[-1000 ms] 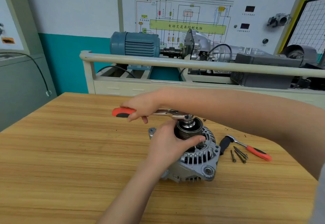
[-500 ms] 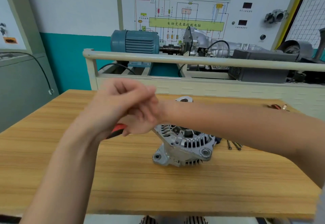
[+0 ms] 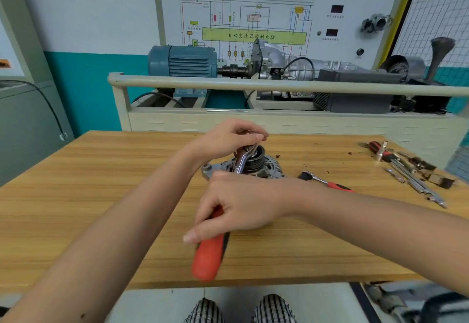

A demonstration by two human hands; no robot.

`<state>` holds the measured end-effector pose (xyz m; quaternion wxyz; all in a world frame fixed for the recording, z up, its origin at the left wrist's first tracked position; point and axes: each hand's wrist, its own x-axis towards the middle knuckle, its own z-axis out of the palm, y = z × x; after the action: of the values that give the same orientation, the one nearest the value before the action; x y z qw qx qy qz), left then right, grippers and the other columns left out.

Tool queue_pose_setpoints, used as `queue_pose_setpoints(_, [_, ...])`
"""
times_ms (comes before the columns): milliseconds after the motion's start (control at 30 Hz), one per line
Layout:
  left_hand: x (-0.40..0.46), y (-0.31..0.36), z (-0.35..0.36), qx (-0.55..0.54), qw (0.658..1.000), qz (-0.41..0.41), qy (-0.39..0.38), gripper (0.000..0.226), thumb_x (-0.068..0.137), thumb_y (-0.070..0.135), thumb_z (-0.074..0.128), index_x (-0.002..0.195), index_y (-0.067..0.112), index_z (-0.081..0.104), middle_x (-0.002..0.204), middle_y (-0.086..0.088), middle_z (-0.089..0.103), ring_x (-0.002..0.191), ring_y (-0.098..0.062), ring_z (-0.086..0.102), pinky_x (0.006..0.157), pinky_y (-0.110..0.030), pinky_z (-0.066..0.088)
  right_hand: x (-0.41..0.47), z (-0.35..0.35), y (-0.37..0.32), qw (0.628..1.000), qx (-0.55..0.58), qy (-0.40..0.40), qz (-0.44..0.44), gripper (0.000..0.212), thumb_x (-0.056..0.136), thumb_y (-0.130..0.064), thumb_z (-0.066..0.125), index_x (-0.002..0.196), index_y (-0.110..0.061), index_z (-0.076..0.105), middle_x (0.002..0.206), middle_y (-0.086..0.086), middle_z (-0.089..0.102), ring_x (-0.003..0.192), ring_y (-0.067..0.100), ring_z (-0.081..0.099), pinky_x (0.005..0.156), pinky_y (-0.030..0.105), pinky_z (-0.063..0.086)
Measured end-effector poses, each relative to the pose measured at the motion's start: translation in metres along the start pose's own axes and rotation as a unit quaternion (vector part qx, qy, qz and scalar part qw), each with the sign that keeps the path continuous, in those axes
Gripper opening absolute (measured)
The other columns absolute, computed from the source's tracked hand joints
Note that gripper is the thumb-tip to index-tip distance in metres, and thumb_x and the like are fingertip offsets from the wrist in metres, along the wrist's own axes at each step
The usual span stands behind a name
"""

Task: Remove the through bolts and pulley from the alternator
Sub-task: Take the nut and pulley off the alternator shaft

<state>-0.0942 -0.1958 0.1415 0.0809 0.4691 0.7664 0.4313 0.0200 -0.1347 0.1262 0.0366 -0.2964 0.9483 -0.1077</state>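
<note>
now, mid-table on the light wooden workbench [image 3: 101,196]: the silver finned alternator [image 3: 272,168] sits pulley-up, its dark grooved pulley [image 3: 255,161] still mounted. our right hand [image 3: 243,208], near side, has its fingers wrapped around the red-and-black-handled steel ratchet wrench [image 3: 210,254], whose head reaches away to the pulley nut. our left hand [image 3: 228,140], far side, has its fingers curled over the wrench head; whether it pinches something small there we cannot tell. a second red-handled ratchet [image 3: 327,183] lies just right of the alternator, loose tool bits [image 3: 411,170] far right.

risks, as we judge them: nothing clamps the alternator, so a hard pull may spin or tip it; the head may slip off the nut and rap the fingers above it.
</note>
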Motion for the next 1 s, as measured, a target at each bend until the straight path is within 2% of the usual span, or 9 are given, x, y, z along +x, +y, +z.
queue_pose_setpoints(67, [0.001, -0.004, 0.003, -0.024, 0.999, 0.0, 0.024, 0.022, 0.097, 0.016, 0.054, 0.108, 0.004, 0.068, 0.103, -0.006, 0.069, 0.086, -0.007, 0.06, 0.068, -0.012, 0.048, -0.012, 0.0, -0.002, 1.0, 0.001, 0.006, 0.0, 0.045, 0.087, -0.051, 0.062, 0.069, -0.009, 0.068, 0.067, 0.006, 0.067, 0.063, 0.023, 0.059, 0.079, 0.001, 0.031])
queue_pose_setpoints(167, [0.003, -0.007, 0.007, -0.058, 0.998, -0.011, 0.031, 0.021, 0.097, 0.019, 0.054, 0.101, 0.004, 0.068, 0.101, -0.006, 0.071, 0.085, -0.01, 0.065, 0.072, -0.017, 0.049, -0.037, -0.01, 0.001, 1.0, 0.005, 0.024, 0.018, 0.037, 0.081, -0.04, 0.073, 0.052, -0.025, 0.055, 0.065, -0.001, 0.062, 0.07, 0.015, 0.054, 0.096, 0.016, 0.025])
queue_pose_setpoints(267, [0.004, -0.009, 0.012, -0.096, 0.993, -0.033, 0.06, 0.019, 0.097, 0.024, 0.054, 0.098, 0.01, 0.067, 0.09, -0.001, 0.07, 0.078, -0.011, 0.063, 0.071, -0.022, 0.047, -0.061, -0.023, 0.019, 0.994, -0.008, 0.07, 0.082, 0.02, 0.073, -0.035, 0.079, 0.083, -0.032, 0.062, 0.106, -0.009, 0.051, 0.107, 0.006, 0.036, 0.092, 0.01, 0.024])
queue_pose_setpoints(333, [0.005, -0.012, 0.015, -0.101, 0.991, -0.04, 0.081, 0.018, 0.096, 0.026, 0.055, 0.095, 0.013, 0.067, 0.085, 0.0, 0.066, 0.078, -0.014, 0.059, 0.074, -0.028, 0.045, -0.077, -0.028, 0.033, 0.986, -0.026, 0.086, 0.141, 0.049, 0.07, -0.034, 0.08, 0.11, -0.034, 0.052, 0.122, -0.012, 0.036, 0.116, 0.004, 0.026, 0.092, 0.012, 0.026])
queue_pose_setpoints(433, [0.006, -0.014, 0.019, -0.111, 0.989, -0.049, 0.09, 0.02, 0.097, 0.03, 0.054, 0.093, 0.016, 0.068, 0.088, -0.001, 0.069, 0.084, -0.019, 0.062, 0.08, -0.034, 0.046, -0.095, -0.037, 0.051, 0.966, -0.023, 0.136, 0.217, 0.073, 0.069, -0.037, 0.082, 0.131, -0.03, 0.044, 0.123, -0.012, 0.036, 0.111, 0.005, 0.04, 0.093, 0.016, 0.036])
queue_pose_setpoints(567, [0.008, -0.014, 0.024, -0.109, 0.985, -0.065, 0.113, 0.03, 0.097, 0.032, 0.052, 0.096, 0.007, 0.068, 0.084, -0.002, 0.065, 0.081, -0.017, 0.058, 0.081, -0.035, 0.043, -0.1, -0.044, 0.079, 0.942, -0.055, 0.193, 0.267, 0.028, 0.079, -0.029, 0.077, 0.105, -0.025, 0.069, 0.102, -0.011, 0.066, 0.094, 0.008, 0.059, 0.087, 0.029, 0.049])
queue_pose_setpoints(733, [0.013, -0.012, 0.026, -0.107, 0.984, -0.08, 0.117, 0.025, 0.099, 0.03, 0.046, 0.091, 0.019, 0.067, 0.094, 0.0, 0.066, 0.091, -0.017, 0.058, 0.088, -0.037, 0.042, -0.075, -0.054, 0.12, 0.899, -0.163, 0.24, 0.327, 0.033, 0.081, -0.027, 0.074, 0.113, -0.022, 0.071, 0.114, -0.001, 0.06, 0.106, 0.02, 0.046, 0.09, 0.038, 0.04])
queue_pose_setpoints(867, [0.013, -0.02, 0.029, -0.097, 0.984, -0.078, 0.129, 0.036, 0.101, 0.03, 0.037, 0.117, 0.01, 0.064, 0.116, -0.006, 0.066, 0.112, -0.022, 0.057, 0.104, -0.043, 0.038, -0.038, -0.057, 0.138, 0.884, -0.116, 0.317, 0.324, 0.023, 0.085, -0.013, 0.071, 0.107, -0.018, 0.074, 0.102, 0.0, 0.064, 0.095, 0.02, 0.058, 0.077, 0.029, 0.039])
queue_pose_setpoints(1000, [0.012, -0.021, 0.033, -0.125, 0.978, -0.077, 0.149, 0.035, 0.102, 0.026, 0.035, 0.118, 0.007, 0.06, 0.111, -0.008, 0.068, 0.109, -0.022, 0.06, 0.098, -0.035, 0.041, -0.011, -0.064, 0.145, 0.89, -0.03, 0.318, 0.324, 0.027, 0.086, 0.0, 0.062, 0.106, -0.015, 0.074, 0.107, 0.002, 0.07, 0.092, 0.013, 0.058, 0.082, 0.026, 0.043])
